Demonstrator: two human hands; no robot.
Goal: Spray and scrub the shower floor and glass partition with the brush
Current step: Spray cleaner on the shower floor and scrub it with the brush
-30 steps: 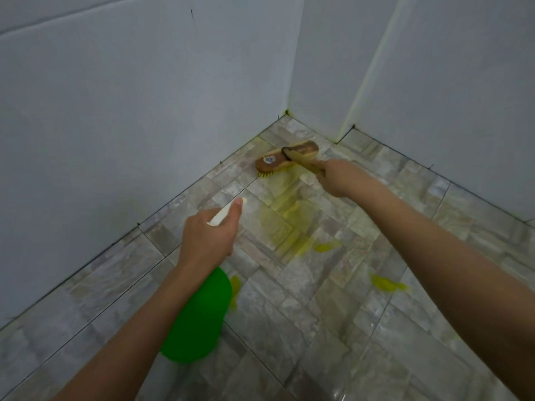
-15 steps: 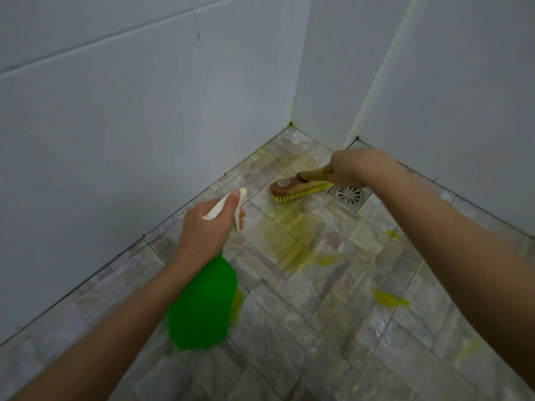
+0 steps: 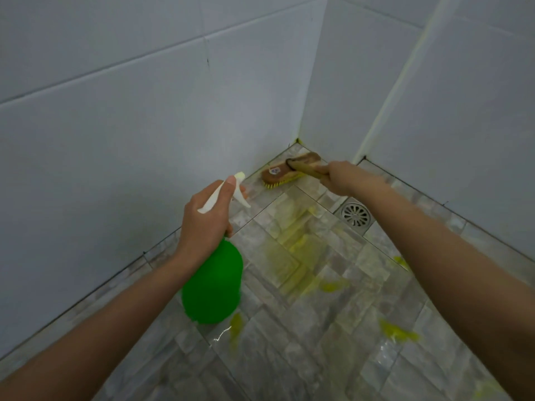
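Nearest, a grey stone-look tiled shower floor, wet and glossy, carrying scattered yellow-green smears, with a wider pale yellow patch toward its middle. Above the floor's left part, a round-bodied green plastic spray bottle with a white trigger sprayer head, held off the floor, body hanging below the grip, nozzle pointing toward the far corner. Left hand: fingers curled round the bottle's neck just beneath the sprayer head, one digit lying along the top of the head; whether a finger presses the trigger cannot be told. Farther, right of centre, a round perforated metal floor drain, set in the tiles just beneath the right forearm. Beyond it, right hand: fingers wrapped tightly round the end of the brush handle, arm stretched out toward the corner. Farther again, an oblong wooden scrub brush with yellow bristles, a small label on its back, bristles down on the floor tiles at the foot of the left wall, close to the corner; contact with the wall cannot be told. Farthest, white tiled walls meeting at the corner, with a pale vertical strip running up the right side.
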